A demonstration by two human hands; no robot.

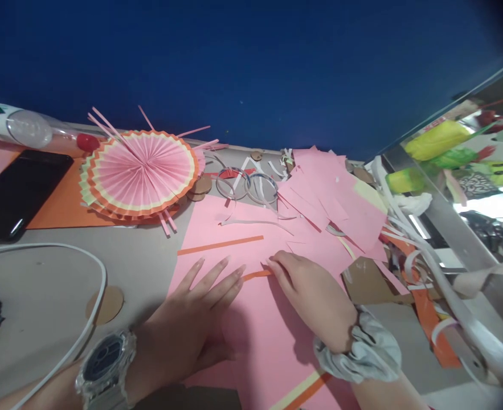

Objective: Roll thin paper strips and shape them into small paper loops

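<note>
A large pink paper sheet (268, 319) lies under both hands. My left hand (200, 302) rests flat on it with the fingers spread, covering part of an orange paper strip (256, 275). My right hand (309, 287) pinches that strip's right end between thumb and fingers. Another orange paper strip (221, 245) lies just beyond my left fingertips. Near the front edge of the sheet is a yellow and orange paper strip (305, 393), partly cut off by the frame.
Left stand a pleated paper rosette (146, 171), a phone (18, 193), a plastic bottle (33, 128), a white cable (101, 267) and a cardboard disc (106, 304). Metal rings (246, 185) and pink paper pieces (328, 199) lie behind; curled strips (434, 307) and cardboard (366, 282) lie right.
</note>
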